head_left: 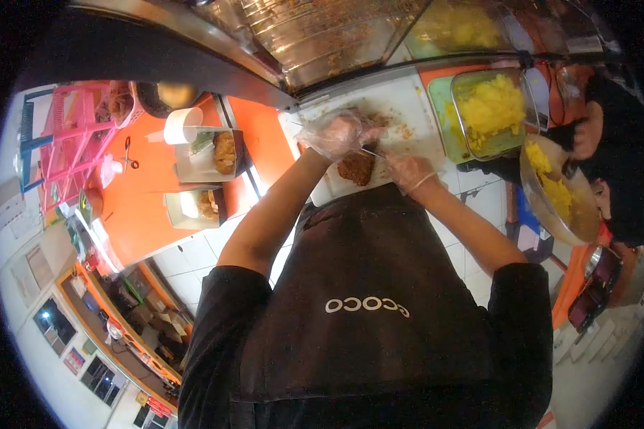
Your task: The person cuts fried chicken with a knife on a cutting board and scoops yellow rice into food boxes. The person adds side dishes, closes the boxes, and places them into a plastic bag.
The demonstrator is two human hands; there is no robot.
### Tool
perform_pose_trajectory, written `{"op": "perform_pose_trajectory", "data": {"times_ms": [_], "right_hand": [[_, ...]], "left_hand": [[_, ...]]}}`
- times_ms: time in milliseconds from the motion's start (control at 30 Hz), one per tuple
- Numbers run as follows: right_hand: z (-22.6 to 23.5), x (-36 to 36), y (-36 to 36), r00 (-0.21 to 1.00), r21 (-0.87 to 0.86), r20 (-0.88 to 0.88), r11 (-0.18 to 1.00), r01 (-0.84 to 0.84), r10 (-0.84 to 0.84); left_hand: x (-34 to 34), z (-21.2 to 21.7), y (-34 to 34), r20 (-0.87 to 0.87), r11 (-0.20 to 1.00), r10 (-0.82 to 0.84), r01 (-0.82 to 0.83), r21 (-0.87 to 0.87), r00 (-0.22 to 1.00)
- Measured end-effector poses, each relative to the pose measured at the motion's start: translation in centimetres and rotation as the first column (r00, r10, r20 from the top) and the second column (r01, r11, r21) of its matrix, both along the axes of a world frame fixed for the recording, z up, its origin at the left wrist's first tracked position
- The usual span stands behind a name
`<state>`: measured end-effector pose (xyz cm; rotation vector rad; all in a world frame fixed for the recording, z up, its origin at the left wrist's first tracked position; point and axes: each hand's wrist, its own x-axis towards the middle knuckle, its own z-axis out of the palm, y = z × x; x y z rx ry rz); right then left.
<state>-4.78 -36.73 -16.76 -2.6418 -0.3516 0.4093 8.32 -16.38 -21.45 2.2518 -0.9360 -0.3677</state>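
Both my hands wear clear plastic gloves over a white cutting board [416,113]. My left hand [338,134] is at the board's left part, fingers closed together. What it grips, if anything, is hidden by the glove. My right hand [412,176] is lower, near the board's front right, closed around a thin metal utensil [373,153] that points toward my left hand. Its exact kind cannot be made out. A browned piece of fried meat [355,169] lies between my hands near the front edge. Brown crumbs are scattered farther back.
On the orange counter to the left stand two open paper boxes [181,169] with fried food, a white cup [182,126], scissors [128,154] and a pink rack [79,129]. At right, a clear tub [456,107] holds yellow rice [491,104]. A co-worker's hand [602,196] is at a rice bowl [576,227].
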Motion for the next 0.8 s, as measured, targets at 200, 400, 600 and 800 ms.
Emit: {"op": "perform_pose_trajectory", "data": {"times_ms": [200, 400, 600, 800], "right_hand": [[-0.9, -0.6, -0.2, 0.998, -0.054, -0.034, 0.997, 0.046, -0.048], [3.1, 0.3, 0.0, 0.999, -0.083, -0.027, 0.996, 0.038, -0.040], [0.6, 1.0, -1.0, 1.000, -0.068, -0.003, 0.998, 0.011, -0.012], [-1.6, 0.6, -1.3, 0.999, -0.061, 0.041, 0.998, -0.010, 0.013]], "left_hand": [[0.5, 4.2, -1.2, -0.050, 0.982, -0.003, 0.012, 0.188, 0.999], [1.0, 5.6, -0.8, 0.052, 0.992, -0.031, 0.037, -0.124, 0.998], [1.6, 2.5, -1.3, -0.118, 0.998, 0.022, -0.029, -0.055, 0.993], [1.2, 2.4, -1.3, 0.099, 0.981, -0.077, 0.058, 0.185, 0.992]]}}
